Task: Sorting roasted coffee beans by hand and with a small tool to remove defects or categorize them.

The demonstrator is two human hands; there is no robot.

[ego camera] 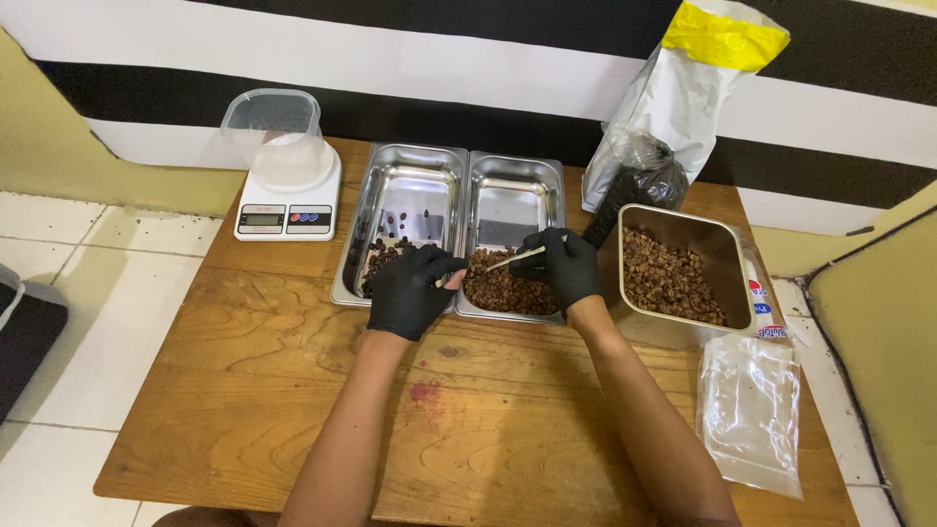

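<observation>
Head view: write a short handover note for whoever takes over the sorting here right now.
Left hand, black-gloved, rests on the rims between the two steel trays. Right hand, gloved, holds a thin stick over the middle tray.
Left tray: a few dark beans, mostly bare. Middle tray: a pile of brown beans at the near end. Deep steel container on the right holds many more.
Done: little moved. Left: most of it.

Three steel pans sit on one wooden table (293, 410): two shallow ones side by side at twelve o'clock, the left pan (405, 185) and the middle pan (515, 195), and one deep pan (727, 249) at two o'clock. One kitchen scale (288, 210) with one clear plastic jug (273, 132) stands at ten o'clock. Two bags lie right: one white-and-yellow bag (688, 88) at one o'clock, one clear bag (752, 410) at four. Two gloved hands.
</observation>
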